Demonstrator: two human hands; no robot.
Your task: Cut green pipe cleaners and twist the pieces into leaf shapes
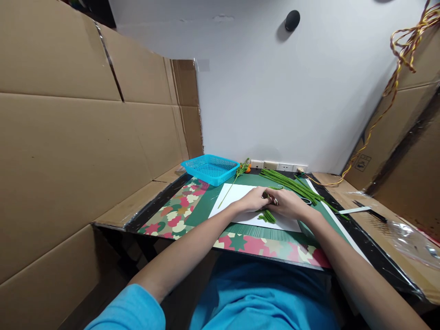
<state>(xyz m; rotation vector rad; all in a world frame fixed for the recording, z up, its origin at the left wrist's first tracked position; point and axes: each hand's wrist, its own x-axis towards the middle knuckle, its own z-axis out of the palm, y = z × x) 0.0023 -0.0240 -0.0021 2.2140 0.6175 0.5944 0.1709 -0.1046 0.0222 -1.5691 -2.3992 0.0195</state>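
Over a white sheet of paper (223, 195), my left hand (252, 200) and my right hand (287, 204) meet, fingers bent and pinched together. Green fuzzy stems, like pipe cleaners, show between and just above the fingers; their exact shape is hidden. Just below my hands, a small cluster of short green fuzzy pieces (268, 216) lies on the paper. A bundle of long green pipe cleaners (292, 184) rests beyond my right hand. Close to that hand, a scissors handle (305, 200) is partly covered.
A blue plastic basket (211, 169) stands at the back left, beside an orange flower with a green stem (242, 169). On the right are a white strip (354, 210), a black pen-like tool (371, 211) and a clear plastic bag (414, 240). Cardboard walls (68, 151) flank the table.
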